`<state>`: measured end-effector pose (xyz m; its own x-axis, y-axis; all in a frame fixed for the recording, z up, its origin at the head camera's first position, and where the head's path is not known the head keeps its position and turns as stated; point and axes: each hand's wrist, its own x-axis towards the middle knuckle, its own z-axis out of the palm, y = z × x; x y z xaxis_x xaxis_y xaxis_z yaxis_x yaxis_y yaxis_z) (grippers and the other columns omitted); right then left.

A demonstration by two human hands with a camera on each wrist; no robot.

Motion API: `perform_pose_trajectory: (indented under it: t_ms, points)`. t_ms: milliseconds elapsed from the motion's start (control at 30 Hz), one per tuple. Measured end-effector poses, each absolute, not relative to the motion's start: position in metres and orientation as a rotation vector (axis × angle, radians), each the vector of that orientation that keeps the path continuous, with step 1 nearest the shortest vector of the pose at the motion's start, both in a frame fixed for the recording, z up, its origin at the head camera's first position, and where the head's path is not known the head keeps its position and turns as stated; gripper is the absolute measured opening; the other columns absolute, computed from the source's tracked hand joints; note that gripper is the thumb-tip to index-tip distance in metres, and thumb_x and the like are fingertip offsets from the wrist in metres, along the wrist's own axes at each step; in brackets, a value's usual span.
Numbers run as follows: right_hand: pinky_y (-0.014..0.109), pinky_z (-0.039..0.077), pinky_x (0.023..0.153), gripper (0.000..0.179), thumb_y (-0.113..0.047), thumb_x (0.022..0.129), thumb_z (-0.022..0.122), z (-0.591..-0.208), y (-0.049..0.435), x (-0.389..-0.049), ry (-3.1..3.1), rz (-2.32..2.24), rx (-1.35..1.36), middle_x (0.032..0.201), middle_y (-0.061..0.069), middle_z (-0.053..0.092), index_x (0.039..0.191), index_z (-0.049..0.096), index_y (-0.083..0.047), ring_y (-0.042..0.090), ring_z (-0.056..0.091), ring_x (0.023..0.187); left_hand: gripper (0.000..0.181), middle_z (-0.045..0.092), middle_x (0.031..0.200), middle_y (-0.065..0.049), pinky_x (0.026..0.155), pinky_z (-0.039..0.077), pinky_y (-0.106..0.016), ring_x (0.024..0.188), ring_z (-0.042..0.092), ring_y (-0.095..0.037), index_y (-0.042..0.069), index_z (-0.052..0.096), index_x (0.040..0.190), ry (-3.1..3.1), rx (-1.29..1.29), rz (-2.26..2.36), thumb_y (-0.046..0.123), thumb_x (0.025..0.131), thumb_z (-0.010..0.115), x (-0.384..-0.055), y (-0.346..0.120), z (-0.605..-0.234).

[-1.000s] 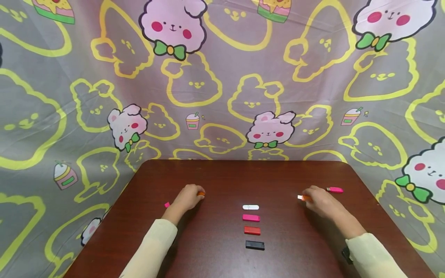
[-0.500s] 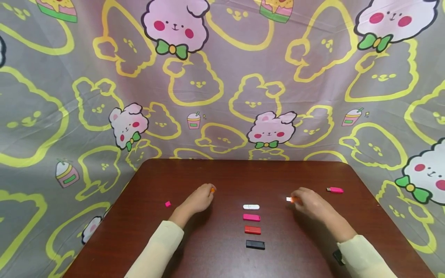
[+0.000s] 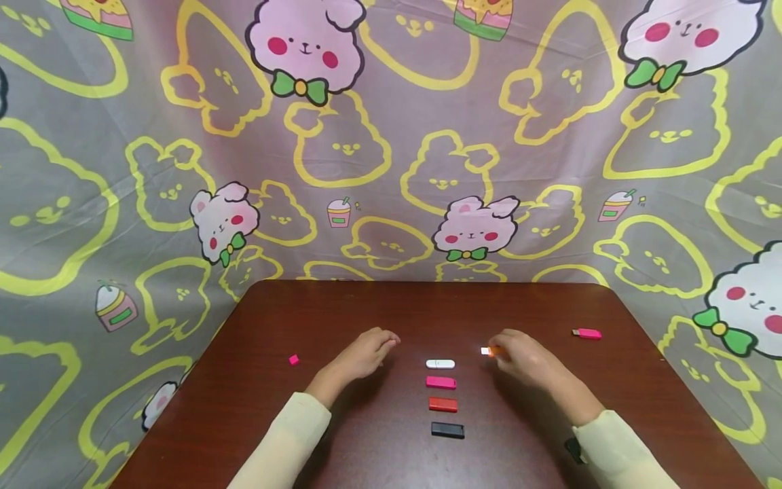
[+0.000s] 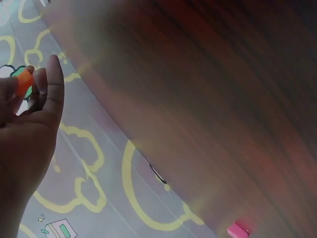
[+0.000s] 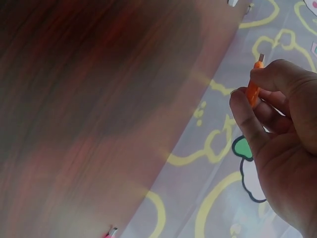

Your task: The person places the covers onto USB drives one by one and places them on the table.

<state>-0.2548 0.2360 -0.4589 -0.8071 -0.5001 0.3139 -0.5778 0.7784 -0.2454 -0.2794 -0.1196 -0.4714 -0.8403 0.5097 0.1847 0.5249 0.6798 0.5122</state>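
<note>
My left hand [image 3: 366, 354] is above the table, left of the column of USB sticks. In the left wrist view it pinches a small orange cap [image 4: 25, 82] between thumb and fingers; the head view hides the cap. Opposite it, my right hand [image 3: 524, 356] holds an orange USB stick [image 3: 497, 351] between thumb and fingers, its bare metal plug pointing left toward the left hand. The right wrist view shows the orange USB stick [image 5: 254, 89] with its plug sticking out past the thumb. A gap separates the two hands.
Down the middle lie a white USB stick [image 3: 440, 364], a pink one [image 3: 441, 383], a red one [image 3: 442, 405] and a black one [image 3: 448, 430]. An uncapped pink USB stick [image 3: 588, 334] lies far right; a pink cap [image 3: 294, 360] lies left. A patterned cloth [image 3: 391, 156] hangs behind the table.
Both hands have moved inward toward each other, the left going right with the orange cap, the right going left with the orange USB stick. The things on the table have stayed put.
</note>
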Motion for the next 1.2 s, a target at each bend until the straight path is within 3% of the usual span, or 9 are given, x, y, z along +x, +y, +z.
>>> perform_pose_trajectory:
  t_ms: [200, 333, 733, 1200]
  points:
    - [0.04, 0.057, 0.076, 0.022, 0.0, 0.081, 0.078, -0.458, 0.226, -0.255, -2.782, 0.503, 0.832, 0.09, 0.003, 0.065, 0.101, 0.07, -0.001, 0.018, 0.06, 0.082, 0.027, 0.066, 0.108, 0.001, 0.091, 0.053, -0.038, 0.1, 0.063, -0.015, 0.009, 0.07, 0.122, -2.875, -0.886, -0.854, 0.022, 0.098, 0.068, -0.277, -0.11, -0.468]
    - [0.04, 0.057, 0.077, 0.022, -0.001, 0.081, 0.079, -0.458, 0.221, -0.255, -2.772, 0.515, 0.835, 0.09, 0.003, 0.065, 0.101, 0.071, -0.001, 0.017, 0.06, 0.082, 0.031, 0.064, 0.105, 0.005, 0.089, 0.054, -0.033, 0.096, 0.061, -0.011, 0.013, 0.07, 0.121, -2.907, -0.844, -0.872, 0.026, 0.092, 0.075, -0.277, -0.104, -0.468]
    - [0.041, 0.057, 0.078, 0.022, -0.003, 0.082, 0.079, -0.456, 0.204, -0.252, -2.797, 0.541, 0.827, 0.093, 0.004, 0.067, 0.103, 0.071, -0.003, 0.019, 0.061, 0.085, 0.02, 0.058, 0.095, 0.007, 0.079, 0.052, -0.026, 0.087, 0.055, -0.009, 0.018, 0.069, 0.104, -2.896, -0.857, -0.844, 0.024, 0.088, 0.08, -0.273, -0.082, -0.465]
    - [0.041, 0.057, 0.082, 0.022, -0.008, 0.084, 0.079, -0.454, 0.188, -0.251, -2.845, 0.523, 0.799, 0.096, 0.002, 0.067, 0.106, 0.073, -0.006, 0.019, 0.062, 0.089, 0.018, 0.061, 0.098, 0.007, 0.086, 0.05, -0.029, 0.093, 0.055, -0.01, 0.016, 0.071, 0.104, -2.856, -0.94, -0.725, 0.024, 0.089, 0.078, -0.274, -0.065, -0.466]
